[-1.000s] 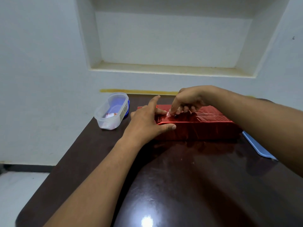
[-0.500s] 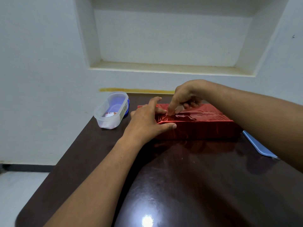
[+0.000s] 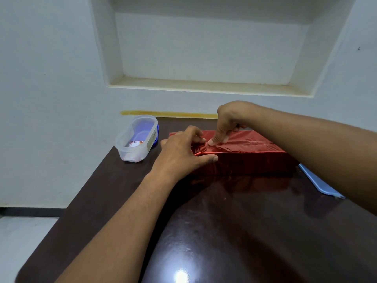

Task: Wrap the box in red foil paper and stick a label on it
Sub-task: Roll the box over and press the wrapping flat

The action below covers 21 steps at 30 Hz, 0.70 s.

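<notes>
The left hand [image 3: 179, 154] lies spread, thumb stretched forward; just beyond its fingertips the right hand [image 3: 227, 121] presses down with curled fingers.

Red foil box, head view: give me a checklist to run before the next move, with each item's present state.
1. Red foil box lies flat on the table: ok.
2. Left hand steadies the box's left end: ok.
3. Right hand presses a fingertip on the top seam: ok.
4. Seam taped along its whole length: cannot tell.
5. Label on the box: not ok, none visible.
6. Clear container stands clear of the box: ok.
</notes>
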Available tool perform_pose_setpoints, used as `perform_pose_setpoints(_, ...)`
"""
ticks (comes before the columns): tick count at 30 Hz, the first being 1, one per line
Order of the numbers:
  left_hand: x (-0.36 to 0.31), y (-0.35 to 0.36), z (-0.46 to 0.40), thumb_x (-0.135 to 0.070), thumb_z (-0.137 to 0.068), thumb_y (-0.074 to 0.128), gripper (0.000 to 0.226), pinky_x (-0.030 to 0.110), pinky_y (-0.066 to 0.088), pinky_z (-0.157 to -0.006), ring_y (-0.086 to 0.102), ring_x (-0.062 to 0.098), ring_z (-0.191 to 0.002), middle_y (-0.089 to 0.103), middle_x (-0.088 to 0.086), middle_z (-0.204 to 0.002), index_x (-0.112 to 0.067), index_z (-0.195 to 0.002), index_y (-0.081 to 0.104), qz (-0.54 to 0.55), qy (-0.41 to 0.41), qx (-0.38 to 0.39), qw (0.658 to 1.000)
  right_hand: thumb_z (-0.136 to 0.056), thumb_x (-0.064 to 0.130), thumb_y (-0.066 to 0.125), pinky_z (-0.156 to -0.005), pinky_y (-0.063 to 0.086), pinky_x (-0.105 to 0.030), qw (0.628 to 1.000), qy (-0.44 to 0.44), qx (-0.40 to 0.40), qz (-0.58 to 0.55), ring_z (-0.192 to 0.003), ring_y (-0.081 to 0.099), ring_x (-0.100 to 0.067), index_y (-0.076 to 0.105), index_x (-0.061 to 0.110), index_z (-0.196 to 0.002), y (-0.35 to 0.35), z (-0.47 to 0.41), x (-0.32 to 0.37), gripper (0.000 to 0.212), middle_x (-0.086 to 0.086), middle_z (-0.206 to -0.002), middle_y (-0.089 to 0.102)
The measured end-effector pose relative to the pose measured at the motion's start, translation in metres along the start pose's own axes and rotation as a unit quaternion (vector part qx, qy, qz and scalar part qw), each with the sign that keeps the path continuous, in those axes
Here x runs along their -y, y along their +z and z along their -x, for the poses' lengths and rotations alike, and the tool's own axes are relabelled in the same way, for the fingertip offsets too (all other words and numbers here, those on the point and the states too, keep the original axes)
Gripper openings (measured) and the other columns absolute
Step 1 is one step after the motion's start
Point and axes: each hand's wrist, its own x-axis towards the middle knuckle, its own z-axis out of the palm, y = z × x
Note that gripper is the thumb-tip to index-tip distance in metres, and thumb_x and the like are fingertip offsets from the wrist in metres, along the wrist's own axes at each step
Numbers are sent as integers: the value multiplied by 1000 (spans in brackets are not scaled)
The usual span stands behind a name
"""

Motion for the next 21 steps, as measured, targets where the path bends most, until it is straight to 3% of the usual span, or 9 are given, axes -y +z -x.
perform_pose_setpoints(3,1,1,0,-80,-58,75,74,50,47,-102,58,-1,-113,74,-21,-113,-37,-115,55,7,-2,-1,1000,-77,65,75,-81,40,-33,1000,9,3,-19,-66,46,-17,65,16,-79,5,6,-3,50,13,-51,64)
perform_pose_setpoints(6,1,1,-1,-85,-53,68,75,50,47,-102,61,-2,-115,74,-22,-112,-40,-111,53,5,-1,1,1000,-86,61,68,-92,45,-34,999,0,21,-40,-89,51,-19,60,16,-80,9,14,-6,46,10,-77,65)
perform_pose_setpoints(9,1,1,-1,-85,-52,69,73,49,47,-102,62,-3,-115,74,-22,-111,-42,-108,52,13,-1,2,1000,-98,52,60,-57,39,-26,1000,0,27,-14,-60,36,-17,61,17,-82,10,19,-5,39,4,-71,46)
perform_pose_setpoints(12,1,2,-1,-85,-50,71,74,49,47,-104,63,-3,-115,73,-25,-108,-41,-106,53,23,-8,-1,1000,-102,43,60,-38,27,-19,999,19,33,11,-51,25,-16,50,17,-74,7,20,-7,39,1,-64,30)
perform_pose_setpoints(14,3,2,-2,-87,-49,71,76,48,47,-105,63,-4,-115,73,-25,-108,-40,-106,54,27,-13,0,1000,-100,38,64,-35,23,-13,999,22,39,-9,-45,25,-16,43,18,-65,7,19,-11,45,0,-60,29)
perform_pose_setpoints(18,4,1,-2,-89,-48,71,76,48,47,-105,63,-2,-116,74,-25,-108,-41,-104,52,22,-10,0,1000,-97,35,70,-37,22,-15,998,19,32,-42,-34,25,-14,47,17,-63,6,18,-15,45,2,-51,31)
perform_pose_setpoints(21,4,2,-2,-88,-48,71,74,48,47,-104,63,-3,-116,74,-26,-107,-42,-103,52,21,-8,-1,1000,-97,31,70,-34,24,-14,998,10,19,-55,-35,27,-13,49,14,-68,9,25,-17,39,0,-58,33)
